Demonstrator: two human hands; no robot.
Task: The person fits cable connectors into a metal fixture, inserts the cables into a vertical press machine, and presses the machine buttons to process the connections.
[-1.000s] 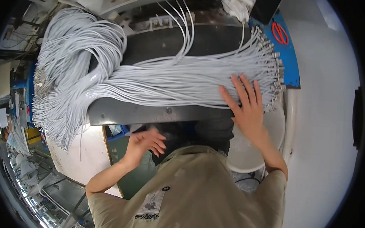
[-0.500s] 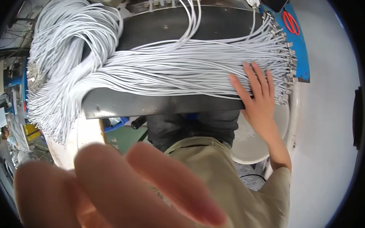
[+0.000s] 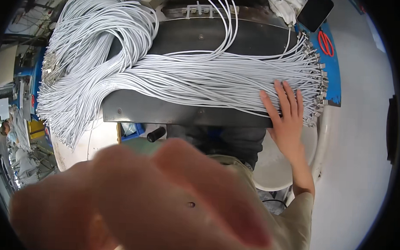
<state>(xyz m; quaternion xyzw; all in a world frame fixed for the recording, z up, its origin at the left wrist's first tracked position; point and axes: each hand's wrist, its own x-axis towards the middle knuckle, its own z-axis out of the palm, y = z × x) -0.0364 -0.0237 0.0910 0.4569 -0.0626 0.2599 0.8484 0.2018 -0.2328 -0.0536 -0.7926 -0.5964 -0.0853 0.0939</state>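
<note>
My right hand [image 3: 288, 119] lies with its fingers spread on the near right part of a wide bundle of white cables [image 3: 188, 82], a little short of their metal-ended connectors [image 3: 321, 80]. The thumb side rests at the bundle's near edge. My left hand [image 3: 140, 198] looms large and blurred at the lower left, close to the camera and far from the cables. Its fingers look bent, their tips are mostly cut off or smeared, and nothing shows in them. At the left, the cables curve into a thick loop [image 3: 119, 29] with more ends fanning out.
Under the cables is a dark metal plate [image 3: 156, 110]. Red-handled scissors [image 3: 326, 42] and a black phone [image 3: 315, 12] lie on a blue surface [image 3: 334, 88] at the far right. A round white stool seat [image 3: 278, 167] stands below my right arm. A white cloth [image 3: 283, 9] is at the back.
The view has shifted, so the cables sit slightly further right. My left hand has moved up and right across the picture. My right hand stays flat on the cables.
</note>
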